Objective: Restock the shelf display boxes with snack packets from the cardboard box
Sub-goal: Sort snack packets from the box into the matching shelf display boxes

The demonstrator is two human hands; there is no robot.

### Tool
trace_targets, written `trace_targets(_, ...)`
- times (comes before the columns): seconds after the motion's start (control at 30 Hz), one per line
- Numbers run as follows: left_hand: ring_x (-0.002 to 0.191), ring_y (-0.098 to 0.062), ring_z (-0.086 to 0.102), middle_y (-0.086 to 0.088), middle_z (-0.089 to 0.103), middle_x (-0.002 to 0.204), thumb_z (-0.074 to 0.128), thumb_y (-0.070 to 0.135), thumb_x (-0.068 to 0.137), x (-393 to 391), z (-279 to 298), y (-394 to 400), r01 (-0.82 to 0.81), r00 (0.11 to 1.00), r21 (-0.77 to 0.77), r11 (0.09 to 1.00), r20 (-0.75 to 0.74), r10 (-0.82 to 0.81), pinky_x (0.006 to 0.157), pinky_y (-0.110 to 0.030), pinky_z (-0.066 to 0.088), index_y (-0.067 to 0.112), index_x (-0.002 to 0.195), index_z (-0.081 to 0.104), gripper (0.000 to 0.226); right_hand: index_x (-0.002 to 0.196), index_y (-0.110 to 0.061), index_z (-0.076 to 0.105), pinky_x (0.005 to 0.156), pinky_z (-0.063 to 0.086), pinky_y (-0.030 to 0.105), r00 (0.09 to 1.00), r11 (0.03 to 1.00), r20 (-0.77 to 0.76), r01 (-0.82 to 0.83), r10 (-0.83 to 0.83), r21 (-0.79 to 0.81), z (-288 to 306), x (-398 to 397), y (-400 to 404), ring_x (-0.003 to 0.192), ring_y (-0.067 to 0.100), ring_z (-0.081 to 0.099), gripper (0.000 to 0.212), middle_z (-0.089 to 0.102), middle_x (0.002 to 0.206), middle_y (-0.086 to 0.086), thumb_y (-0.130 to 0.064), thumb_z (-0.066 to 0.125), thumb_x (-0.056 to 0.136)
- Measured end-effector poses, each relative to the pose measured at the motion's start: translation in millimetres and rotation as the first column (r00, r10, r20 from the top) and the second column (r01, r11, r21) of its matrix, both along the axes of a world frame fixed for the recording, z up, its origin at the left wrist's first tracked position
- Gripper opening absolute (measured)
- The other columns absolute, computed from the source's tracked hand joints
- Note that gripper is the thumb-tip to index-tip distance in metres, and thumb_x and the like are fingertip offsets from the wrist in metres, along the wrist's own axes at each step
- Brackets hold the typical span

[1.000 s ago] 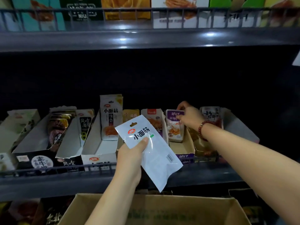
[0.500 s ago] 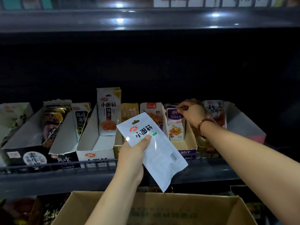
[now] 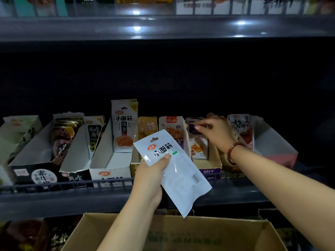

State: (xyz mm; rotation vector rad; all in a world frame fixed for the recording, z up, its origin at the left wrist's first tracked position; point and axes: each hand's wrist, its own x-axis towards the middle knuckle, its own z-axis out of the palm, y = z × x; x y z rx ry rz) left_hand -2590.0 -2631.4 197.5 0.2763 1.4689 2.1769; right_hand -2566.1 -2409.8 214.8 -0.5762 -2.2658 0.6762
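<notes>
2 hands show in your head view, both raised in front of the middle shelf (image 3: 54,200). Your left hand (image 3: 151,175) grips a white snack packet (image 3: 178,175), thumb pressed on its printed face and fingers wrapped behind; the packet hangs tilted, its lower corner over the rear edge of the cardboard box (image 3: 181,234) that sits open below the shelf.

Your right hand (image 3: 216,132), with a bead bracelet (image 3: 233,153) on the wrist, reaches into the purple-fronted display box (image 3: 210,168). Its fingertips pinch the top edge of the purple-topped packet (image 3: 198,147) standing upright there.

Left of that box, 1 white display box (image 3: 110,163) holds a tall white packet (image 3: 124,125) standing at its back, with bare floor in front of it. Between these 2 boxes stand a yellow packet (image 3: 146,129) and an orange-and-white packet (image 3: 172,131), partly hidden behind the held one. Further left, a black display box (image 3: 34,175) holds dark packets, and another box with a black front (image 3: 76,176) sits just beside it. To the right of your right hand, a packet with dark lettering (image 3: 241,127) stands in a pale box (image 3: 277,151). What lies inside the cardboard box is too dark to tell.
</notes>
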Motion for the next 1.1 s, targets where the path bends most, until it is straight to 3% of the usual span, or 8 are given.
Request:
trace_targets(0.1, 0.08, -0.02, 0.067, -0.003, 0.072, 0.091, 0.062, 0.004, 0.091, 0.1, 3.3, -4.6, 0.003, 1.0, 0.007, 1.0, 0.023, -0.003, 0.062, -0.034, 0.051, 0.013, 0.097, 0.063, 0.011, 0.103, -0.028, 0.069, 0.098, 0.041, 0.029, 0.974, 0.964, 0.026, -0.218, 0.224, -0.152, 11.3, 27.4, -45.0, 0.102, 0.002, 0.053, 0.016, 0.057, 0.101, -0.022, -0.032, 0.062, 0.089)
trace_targets(0.37, 0.078, -0.021, 0.07, -0.007, 0.074, 0.085, 0.055, 0.012, 0.096, 7.4, 25.4, -25.9, 0.045, 0.999, 0.043, 0.998, -0.021, -0.044, 0.067, -0.034, 0.054, 0.008, 0.098, 0.064, 0.01, 0.124, -0.051, 0.045, 0.088, 0.026, -0.004, 0.853, 0.866, 0.17, -0.462, 0.493, -0.192, 10.8, 66.4, -135.3, 0.121, -0.011, 0.035, 0.05, 0.038, 0.131, -0.028, -0.052, 0.063, 0.077)
trace_targets(0.57, 0.104, -0.03, 0.058, -0.018, 0.06, 0.105, 0.05, 0.024, 0.087, 1.9, 42.6, -67.1, 0.234, 0.97, 0.198, 0.952, -0.117, -0.214, 0.088, -0.038, 0.049, -0.004, 0.118, 0.057, 0.042, 0.122, -0.037, 0.058, 0.087, 0.049, 0.017, 0.865, 0.791, -0.118, -0.496, 0.488, -0.358, 16.2, 51.5, -162.2, 0.105, -0.006, 0.059, 0.037, 0.062, 0.115, -0.024, -0.021, 0.064, 0.089)
trace_targets(0.7, 0.085, -0.02, 0.069, -0.002, 0.07, 0.108, 0.053, 0.024, 0.097, -36.2, 42.4, -80.4, -0.062, 0.933, -0.192, 0.979, -0.359, -0.011, 0.07, -0.029, 0.055, 0.013, 0.123, 0.056, 0.028, 0.098, -0.025, 0.068, 0.075, 0.059, 0.039, 0.866, 0.61, -0.334, -0.5, 0.373, -0.615, 31.2, 35.1, -173.3, 0.087, 0.023, 0.071, 0.028, 0.075, 0.092, 0.004, -0.014, 0.043, 0.1)
trace_targets(0.8, 0.064, -0.012, 0.067, -0.005, 0.074, 0.09, 0.061, 0.017, 0.093, -76.7, 60.1, -85.0, -0.127, 0.948, -0.206, 0.97, -0.311, 0.058, 0.052, -0.023, 0.051, 0.003, 0.125, 0.055, 0.035, 0.1, -0.017, 0.069, 0.081, 0.057, 0.047, 0.875, 0.573, -0.327, -0.482, 0.357, -0.663, 34.9, 13.1, -174.9, 0.089, 0.027, 0.07, 0.028, 0.074, 0.092, 0.008, -0.014, 0.041, 0.101)
trace_targets(0.87, 0.041, -0.003, 0.059, 0.002, 0.069, 0.057, 0.059, 0.008, 0.094, -101.9, 75.7, -85.0, -0.147, 0.96, -0.214, 0.966, -0.266, 0.088, 0.04, -0.015, 0.046, 0.004, 0.096, 0.061, 0.005, 0.101, -0.02, 0.069, 0.089, 0.054, 0.048, 0.871, 0.584, -0.293, -0.483, 0.394, -0.652, 33.3, -3.7, -178.0, 0.095, 0.026, 0.069, 0.026, 0.074, 0.098, 0.007, -0.018, 0.043, 0.101)
trace_targets(0.93, 0.032, -0.001, 0.052, 0.003, 0.06, 0.044, 0.057, 0.006, 0.096, -126.9, 90.6, -84.5, -0.244, 0.939, -0.237, 0.94, -0.299, 0.169, 0.035, -0.014, 0.041, 0.007, 0.08, 0.058, 0.015, 0.12, -0.021, 0.062, 0.094, 0.051, 0.033, 0.892, 0.69, -0.211, -0.444, 0.4, -0.571, 29.7, -18.8, -179.3, 0.107, 0.019, 0.063, 0.027, 0.067, 0.118, 0.002, -0.02, 0.045, 0.1)
trace_targets(1.1, 0.075, -0.024, 0.065, -0.016, 0.068, 0.103, 0.059, 0.002, 0.092, -180.4, 106.4, -78.7, -0.461, 0.804, -0.093, 0.883, -0.466, 0.371, 0.063, -0.033, 0.053, 0.008, 0.106, 0.061, 0.015, 0.147, -0.027, 0.03, 0.102, 0.04, 0.024, 0.953, 0.949, 0.053, -0.292, 0.3, -0.122, 3.9, -37.3, -180.4, 0.123, 0.01, 0.047, 0.052, 0.045, 0.144, -0.003, -0.023, 0.048, 0.098)
